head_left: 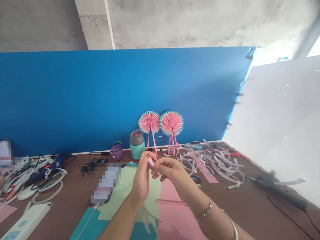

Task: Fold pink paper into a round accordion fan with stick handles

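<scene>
My left hand [142,177] and my right hand [170,170] meet above the table, both pinching a small folded pink and white paper piece [151,163] between their fingertips. Below them lie a pale green paper sheet [120,196] and a pink paper sheet [172,213], with a pink strip [171,201] across them. Two finished round pink paper fans [149,122] [171,123] with teal rims lean upright against the blue board behind.
A teal flask [137,144] and a purple cup [116,152] stand by the blue board [100,100]. Curled white paper strips [215,161] lie at right, a black glue gun [277,190] with its cord further right. More strips, tools and a white power strip [27,221] sit left.
</scene>
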Available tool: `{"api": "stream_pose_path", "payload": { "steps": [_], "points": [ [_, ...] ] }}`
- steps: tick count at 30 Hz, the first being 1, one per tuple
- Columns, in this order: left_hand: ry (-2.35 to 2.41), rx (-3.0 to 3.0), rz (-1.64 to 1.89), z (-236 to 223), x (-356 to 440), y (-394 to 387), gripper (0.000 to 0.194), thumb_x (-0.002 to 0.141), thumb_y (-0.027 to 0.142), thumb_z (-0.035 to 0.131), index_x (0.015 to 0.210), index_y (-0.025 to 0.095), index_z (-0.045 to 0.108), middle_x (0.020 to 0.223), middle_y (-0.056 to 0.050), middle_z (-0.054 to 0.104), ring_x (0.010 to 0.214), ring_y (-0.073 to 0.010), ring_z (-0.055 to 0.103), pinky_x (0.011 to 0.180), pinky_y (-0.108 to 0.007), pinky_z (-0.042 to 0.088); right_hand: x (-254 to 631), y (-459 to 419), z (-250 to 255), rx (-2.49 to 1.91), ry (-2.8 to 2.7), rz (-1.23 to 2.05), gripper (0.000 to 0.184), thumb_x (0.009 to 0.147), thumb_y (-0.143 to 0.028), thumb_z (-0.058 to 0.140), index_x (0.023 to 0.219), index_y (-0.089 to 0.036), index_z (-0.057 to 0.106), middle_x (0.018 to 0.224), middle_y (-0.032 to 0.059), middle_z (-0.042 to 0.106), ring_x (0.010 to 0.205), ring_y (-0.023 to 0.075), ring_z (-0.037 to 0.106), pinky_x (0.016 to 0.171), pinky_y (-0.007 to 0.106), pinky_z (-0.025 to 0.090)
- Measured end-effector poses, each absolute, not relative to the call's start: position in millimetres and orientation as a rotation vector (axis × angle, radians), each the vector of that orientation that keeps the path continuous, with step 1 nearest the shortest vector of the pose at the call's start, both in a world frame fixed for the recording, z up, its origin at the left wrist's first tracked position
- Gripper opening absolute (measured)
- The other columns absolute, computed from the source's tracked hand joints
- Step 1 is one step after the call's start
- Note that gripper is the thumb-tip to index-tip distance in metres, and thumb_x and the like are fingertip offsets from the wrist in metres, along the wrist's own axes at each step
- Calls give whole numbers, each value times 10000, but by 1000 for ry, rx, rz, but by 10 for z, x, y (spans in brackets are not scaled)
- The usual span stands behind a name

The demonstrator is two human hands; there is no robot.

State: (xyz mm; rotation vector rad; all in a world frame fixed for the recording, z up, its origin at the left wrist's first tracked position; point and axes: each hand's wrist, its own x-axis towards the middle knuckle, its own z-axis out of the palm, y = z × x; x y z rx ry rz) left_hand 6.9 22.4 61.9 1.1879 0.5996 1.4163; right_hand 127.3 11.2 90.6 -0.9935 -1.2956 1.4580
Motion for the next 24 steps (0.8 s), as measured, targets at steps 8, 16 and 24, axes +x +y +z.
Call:
{"api": "stream_pose_path", "payload": {
  "steps": [8, 16, 24],
  "points": [
    [679, 1230, 1395, 631, 86, 205, 158, 866, 366, 439, 830, 214, 459, 802, 28, 370, 564, -77, 309, 502, -209, 308, 1278, 98, 911, -1005, -1328, 1445, 213, 716, -378, 646, 683, -169, 622, 671, 12, 622, 650, 129, 564, 580, 237, 367],
    [684, 1248, 1394, 604, 68, 232, 136, 878, 346, 426, 846, 215, 449, 791, 35, 367, 545, -62, 315, 499, -205, 307, 1278, 100, 915, -994, -1314, 1459, 185, 717, -355, 649, 692, -173, 632, 665, 4, 618, 650, 127, 562, 579, 238, 365],
    [705, 1244, 1404, 623, 80, 209, 155, 878, 364, 444, 841, 214, 459, 787, 32, 388, 549, -63, 328, 493, -201, 308, 1265, 88, 925, -998, -1302, 1474, 196, 709, -361, 655, 683, -171, 614, 664, 2, 618, 642, 124, 562, 577, 238, 362]
  ]
}}
